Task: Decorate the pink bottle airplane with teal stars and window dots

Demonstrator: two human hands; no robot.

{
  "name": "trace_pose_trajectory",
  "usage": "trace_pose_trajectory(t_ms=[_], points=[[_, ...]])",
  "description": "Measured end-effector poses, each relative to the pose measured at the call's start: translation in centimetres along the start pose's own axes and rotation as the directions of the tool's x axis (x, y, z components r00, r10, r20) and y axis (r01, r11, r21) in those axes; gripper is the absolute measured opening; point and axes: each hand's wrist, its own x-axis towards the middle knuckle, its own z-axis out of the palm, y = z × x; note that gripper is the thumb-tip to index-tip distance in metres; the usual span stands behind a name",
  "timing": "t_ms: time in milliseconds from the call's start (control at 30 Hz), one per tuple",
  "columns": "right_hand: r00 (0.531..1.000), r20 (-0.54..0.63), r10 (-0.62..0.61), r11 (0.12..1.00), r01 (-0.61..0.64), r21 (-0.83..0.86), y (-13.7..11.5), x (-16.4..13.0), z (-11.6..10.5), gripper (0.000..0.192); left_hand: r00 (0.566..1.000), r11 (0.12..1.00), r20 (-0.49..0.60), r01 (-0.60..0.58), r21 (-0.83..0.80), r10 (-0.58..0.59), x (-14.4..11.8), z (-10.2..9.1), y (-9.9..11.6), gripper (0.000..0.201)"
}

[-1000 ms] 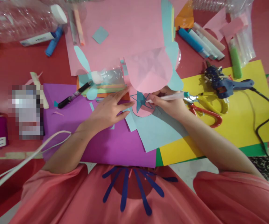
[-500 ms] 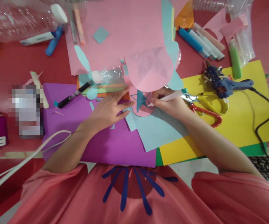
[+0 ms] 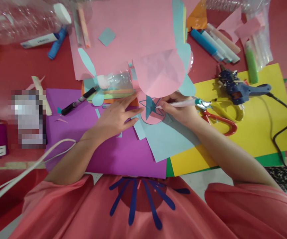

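Observation:
In my right hand [image 3: 177, 108] is a white marker [image 3: 180, 104] with a teal end, its tip touching a star drawn on a rounded pink paper piece [image 3: 152, 119]. Teal ink fills much of the star's left and middle part. My left hand [image 3: 120, 114] lies flat with fingers spread, the fingertips on the piece's left edge. Just beyond both hands lies a clear plastic bottle [image 3: 120, 79] on its side, carrying a light-blue paper propeller [image 3: 87, 62] at its cap and pink and blue paper pieces [image 3: 162, 73] over its body.
To the right, scissors [image 3: 225, 124] and a blue glue gun [image 3: 240, 91] with a cord rest on yellow paper [image 3: 265, 132]. A black pen [image 3: 79, 100] crosses purple paper [image 3: 133, 156]. Several markers [image 3: 206, 44] lie at the back right; a large bottle [image 3: 21, 23] at the back left.
The marker in my right hand has shifted up and left, its tip moving from the star's lower right toward its middle. My left hand stays in place.

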Motion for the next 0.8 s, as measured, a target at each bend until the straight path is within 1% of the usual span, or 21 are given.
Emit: trace_pose_trajectory(t_ms=[167, 267, 333, 400, 467, 600, 700, 800], points=[[0.997, 0.070, 0.039, 0.999, -0.037, -0.035, -0.49, 0.30, -0.34, 0.018, 1.000, 1.000, -0.024, -0.018, 0.020, 0.019, -0.03, 0.15, -0.09, 0.033], [0.989, 0.137, 0.058, 0.998, -0.057, -0.010, -0.74, 0.48, -0.49, 0.019, 0.999, 0.999, -0.025, -0.020, 0.032, 0.021, 0.00, 0.14, -0.04, 0.032], [0.985, 0.160, 0.060, 0.998, -0.064, 0.018, -0.76, 0.51, -0.52, 0.018, 1.000, 0.999, -0.018, -0.013, 0.037, 0.013, 0.00, 0.09, 0.00, 0.032], [0.990, 0.132, 0.057, 0.998, -0.062, 0.032, -0.64, 0.48, -0.46, 0.016, 1.000, 0.999, -0.015, -0.011, 0.035, 0.012, -0.02, 0.05, 0.02, 0.032], [0.995, 0.075, 0.059, 0.997, -0.062, 0.036, -0.42, 0.39, -0.31, 0.015, 1.000, 0.999, -0.019, -0.017, 0.033, 0.017, -0.06, 0.06, 0.00, 0.032], [0.999, -0.016, 0.032, 0.999, -0.032, 0.037, -0.05, 0.14, 0.08, 0.019, 0.999, 0.999, -0.030, -0.019, 0.045, 0.020, -0.09, 0.21, -0.13, 0.032], [0.999, -0.042, 0.015, 1.000, -0.015, 0.010, 0.05, 0.01, 0.19, 0.023, 0.999, 0.999, -0.034, -0.019, 0.045, 0.021, -0.08, 0.24, -0.18, 0.032], [0.999, -0.054, -0.002, 1.000, 0.000, -0.030, 0.07, -0.01, 0.10, 0.021, 0.999, 0.999, -0.033, -0.023, 0.036, 0.025, -0.08, 0.18, -0.16, 0.032]])
